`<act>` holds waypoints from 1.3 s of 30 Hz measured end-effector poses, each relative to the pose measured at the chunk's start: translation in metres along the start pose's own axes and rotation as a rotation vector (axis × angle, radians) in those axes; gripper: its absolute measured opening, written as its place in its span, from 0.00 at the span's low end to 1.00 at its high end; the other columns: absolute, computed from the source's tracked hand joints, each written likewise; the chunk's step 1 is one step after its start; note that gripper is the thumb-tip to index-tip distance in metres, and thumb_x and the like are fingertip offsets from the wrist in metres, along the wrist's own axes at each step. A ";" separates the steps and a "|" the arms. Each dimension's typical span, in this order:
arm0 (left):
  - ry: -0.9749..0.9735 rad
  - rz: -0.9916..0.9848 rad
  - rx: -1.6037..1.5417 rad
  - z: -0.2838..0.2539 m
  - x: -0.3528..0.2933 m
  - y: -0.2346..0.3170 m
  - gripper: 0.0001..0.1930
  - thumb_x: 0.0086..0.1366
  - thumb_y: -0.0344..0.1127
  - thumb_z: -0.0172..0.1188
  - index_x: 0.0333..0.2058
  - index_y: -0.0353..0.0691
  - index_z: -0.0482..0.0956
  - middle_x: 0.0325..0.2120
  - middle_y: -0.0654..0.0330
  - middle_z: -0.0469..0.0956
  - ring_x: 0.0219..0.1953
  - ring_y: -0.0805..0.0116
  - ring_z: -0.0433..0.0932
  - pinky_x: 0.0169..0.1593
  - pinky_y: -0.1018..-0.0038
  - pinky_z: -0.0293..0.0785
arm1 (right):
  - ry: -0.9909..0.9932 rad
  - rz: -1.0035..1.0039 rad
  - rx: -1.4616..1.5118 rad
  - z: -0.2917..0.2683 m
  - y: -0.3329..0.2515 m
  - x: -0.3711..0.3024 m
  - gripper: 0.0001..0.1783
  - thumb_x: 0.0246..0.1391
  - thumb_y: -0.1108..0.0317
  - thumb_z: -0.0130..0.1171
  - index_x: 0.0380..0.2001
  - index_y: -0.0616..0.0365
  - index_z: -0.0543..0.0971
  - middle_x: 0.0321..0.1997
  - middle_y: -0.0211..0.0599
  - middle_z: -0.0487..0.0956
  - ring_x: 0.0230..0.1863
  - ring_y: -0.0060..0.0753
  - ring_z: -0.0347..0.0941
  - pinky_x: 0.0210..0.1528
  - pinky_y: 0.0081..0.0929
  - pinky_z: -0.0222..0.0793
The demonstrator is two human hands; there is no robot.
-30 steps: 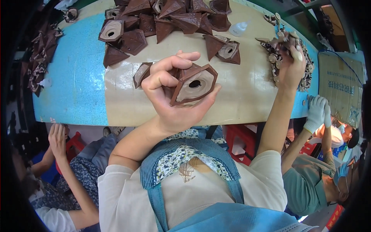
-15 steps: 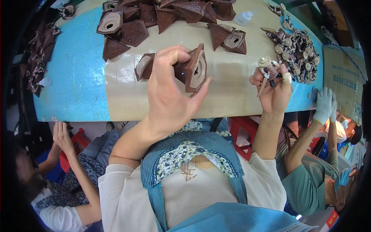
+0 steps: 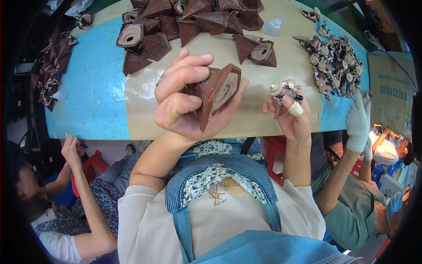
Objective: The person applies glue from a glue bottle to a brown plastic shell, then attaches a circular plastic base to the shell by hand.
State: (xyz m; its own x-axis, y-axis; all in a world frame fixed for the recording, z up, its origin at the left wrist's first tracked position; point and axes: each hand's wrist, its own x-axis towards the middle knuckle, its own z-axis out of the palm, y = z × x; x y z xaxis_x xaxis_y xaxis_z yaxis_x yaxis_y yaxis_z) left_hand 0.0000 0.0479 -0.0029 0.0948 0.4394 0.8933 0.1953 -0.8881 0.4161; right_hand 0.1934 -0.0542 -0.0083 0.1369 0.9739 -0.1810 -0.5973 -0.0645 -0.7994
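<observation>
My left hand is wrapped round a brown pyramid-shaped piece, its fingers on the sloping side. The piece's pale, hollowed base with a small hole faces right. To the right, above the table's near part, my right hand pinches a small figurine with a round beige hat-like top and a black peg sticking out. A pale wrap covers one of its fingertips. The two held things are apart. Beyond my left hand lies a heap of similar brown pieces, and a pair of them sits nearer the middle.
A pile of figurines covers the right of the table. A small translucent bottle stands beyond. More brown parts lie at far left. A co-worker's gloved hand is at right; another's hand at left.
My left hand has turned the brown piece and brought it a little nearer. My right hand has moved left with the figurine, which has tipped over sideways. The co-worker's gloved hand reaches nearer the figurine pile.
</observation>
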 end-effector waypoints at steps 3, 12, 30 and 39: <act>0.052 0.058 -0.019 -0.001 -0.001 -0.001 0.42 0.38 0.29 0.77 0.44 0.48 0.50 0.46 0.54 0.63 0.44 0.57 0.75 0.54 0.52 0.69 | 0.065 -0.028 -0.124 0.008 0.001 -0.003 0.18 0.51 0.66 0.58 0.42 0.60 0.65 0.35 0.40 0.73 0.30 0.33 0.69 0.35 0.36 0.70; -0.064 -0.408 -0.430 -0.009 -0.006 0.015 0.41 0.43 0.26 0.73 0.51 0.36 0.52 0.48 0.48 0.65 0.50 0.59 0.71 0.54 0.65 0.68 | -0.024 -0.090 -0.219 0.019 0.002 -0.008 0.15 0.53 0.70 0.60 0.41 0.61 0.67 0.39 0.36 0.72 0.36 0.27 0.72 0.40 0.23 0.67; -0.383 -0.754 -0.531 -0.014 -0.034 0.038 0.31 0.45 0.23 0.72 0.46 0.32 0.62 0.38 0.55 0.76 0.40 0.70 0.77 0.47 0.73 0.73 | 0.048 0.093 0.016 0.045 0.030 -0.025 0.15 0.56 0.66 0.58 0.43 0.60 0.67 0.40 0.31 0.73 0.38 0.20 0.67 0.42 0.22 0.65; -0.363 -0.978 -0.590 -0.012 -0.022 0.034 0.28 0.45 0.25 0.73 0.43 0.34 0.67 0.35 0.59 0.77 0.38 0.74 0.75 0.43 0.77 0.72 | 0.015 0.068 -0.214 0.037 0.026 -0.019 0.21 0.52 0.66 0.62 0.46 0.62 0.67 0.39 0.31 0.71 0.37 0.19 0.68 0.38 0.16 0.66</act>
State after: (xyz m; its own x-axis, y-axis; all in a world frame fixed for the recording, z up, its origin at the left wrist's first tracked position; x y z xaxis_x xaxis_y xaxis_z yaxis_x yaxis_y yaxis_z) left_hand -0.0076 0.0064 -0.0066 0.4445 0.8907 0.0948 -0.1308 -0.0402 0.9906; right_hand 0.1462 -0.0666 -0.0040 0.1148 0.9625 -0.2457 -0.4249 -0.1760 -0.8879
